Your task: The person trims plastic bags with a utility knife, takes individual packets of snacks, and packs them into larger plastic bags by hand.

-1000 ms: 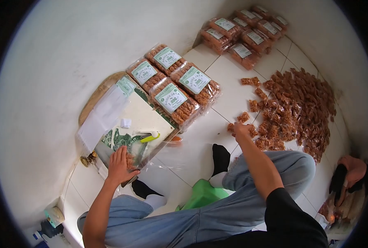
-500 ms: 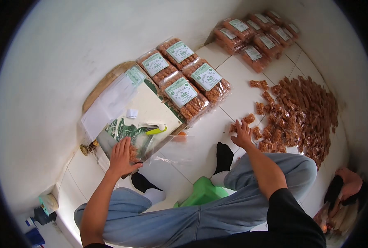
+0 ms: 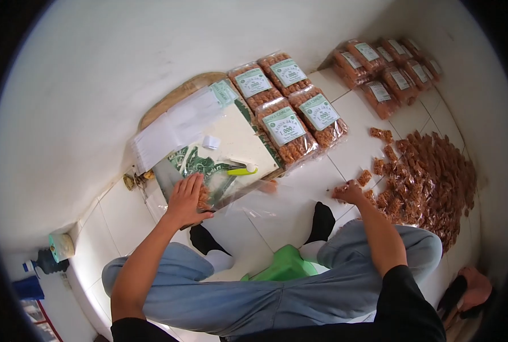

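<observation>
Left hand (image 3: 185,200): palm down, fingers extended, thumb apart, at the near end of the low board (image 3: 238,132), beside orange snack pieces (image 3: 204,198); not closed around anything visible.
Right hand (image 3: 351,192): fingertips at a small snack packet (image 3: 339,195), near the loose pile (image 3: 431,182); whether they grip it, I cannot tell.
Clear plastic film (image 3: 261,206): beyond the board's edge, near the socked foot (image 3: 320,221); a knock might drag it.
Packet risk: a hard pinch could crush brittle pieces.
</observation>
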### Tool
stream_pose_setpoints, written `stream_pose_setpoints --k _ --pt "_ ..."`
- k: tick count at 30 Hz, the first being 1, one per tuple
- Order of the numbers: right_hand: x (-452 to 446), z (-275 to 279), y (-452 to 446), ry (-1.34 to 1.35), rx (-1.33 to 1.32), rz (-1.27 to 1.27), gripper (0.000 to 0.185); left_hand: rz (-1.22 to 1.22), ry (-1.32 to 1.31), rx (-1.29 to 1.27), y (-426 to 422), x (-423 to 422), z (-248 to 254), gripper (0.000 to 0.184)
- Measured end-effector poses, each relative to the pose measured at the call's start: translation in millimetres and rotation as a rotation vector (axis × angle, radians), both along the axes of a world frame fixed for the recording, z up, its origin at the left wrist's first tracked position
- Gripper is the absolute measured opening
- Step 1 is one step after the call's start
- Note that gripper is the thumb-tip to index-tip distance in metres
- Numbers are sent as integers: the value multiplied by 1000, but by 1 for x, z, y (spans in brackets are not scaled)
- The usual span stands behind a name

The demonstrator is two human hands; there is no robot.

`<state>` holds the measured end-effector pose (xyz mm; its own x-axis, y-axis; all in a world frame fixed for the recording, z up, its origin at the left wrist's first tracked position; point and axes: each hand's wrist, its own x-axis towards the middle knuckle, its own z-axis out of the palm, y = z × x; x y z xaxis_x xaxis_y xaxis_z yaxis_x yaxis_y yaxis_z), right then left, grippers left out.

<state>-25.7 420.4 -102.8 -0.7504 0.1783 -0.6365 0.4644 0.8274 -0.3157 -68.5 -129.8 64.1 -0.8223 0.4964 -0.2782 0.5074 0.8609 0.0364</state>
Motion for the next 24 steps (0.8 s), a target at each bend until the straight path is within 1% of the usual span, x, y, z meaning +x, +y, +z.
stream_pose_setpoints --k 2,3,4,6,7,8,10,11,12,13,14,16,17,18,19,20,21,22,24 --pt "3 1 -12 -96 35 10 105 20 0 21 -2 1 0 117" --pt "4 3 -20 -107 122 3 105 17 5 28 -2 1 0 116" --pt "5 5 -26 -103 119 24 105 16 9 34 -1 2 2 116" --pt "6 10 -39 -182 140 219 102 57 14 14 0 5 3 116" --pt "15 1 -41 -87 119 165 98 44 25 34 -1 5 2 116" --pt "20 -16 -41 -19 152 148 91 32 35 55 -3 5 0 116" --pt "21 7 -55 -103 -116 -43 85 52 44 50 -4 6 -2 118" --pt "23 11 -58 -69 -121 -45 76 40 55 51 -5 7 -3 119" --pt "23 9 -59 -63 -120 -23 76 26 66 52 -6 8 -4 120" --pt "23 3 -60 -39 -32 15 73 33 67 53 -6 8 -2 126" --pt "21 -3 -60 -11 56 53 70 55 78 53 -6 9 0 126" --pt "15 -7 -57 -8 61 54 67 39 67 16 -7 11 5 133" --pt "7 -12 -50 42 51 36 67 21 85 18 -10 10 7 140" --pt "-2 -26 -36 92 39 18 68 43 92 17 -11 11 13 140" --pt "-12 -28 -30 167 21 -19 59 85 112 16 -11 11 21 140" --pt "-32 -18 -26 284 -48 -86 50 126 134 15 -9 11 31 140" --pt "-51 -1 -28 394 -145 -132 42 212 139 66 -6 9 42 132" --pt "-65 23 -36 478 -257 -156 36 230 145 65 0 5 43 132" --pt "-79 108 -75 558 -504 -160 36 585 310 280 16 -4 45 117"
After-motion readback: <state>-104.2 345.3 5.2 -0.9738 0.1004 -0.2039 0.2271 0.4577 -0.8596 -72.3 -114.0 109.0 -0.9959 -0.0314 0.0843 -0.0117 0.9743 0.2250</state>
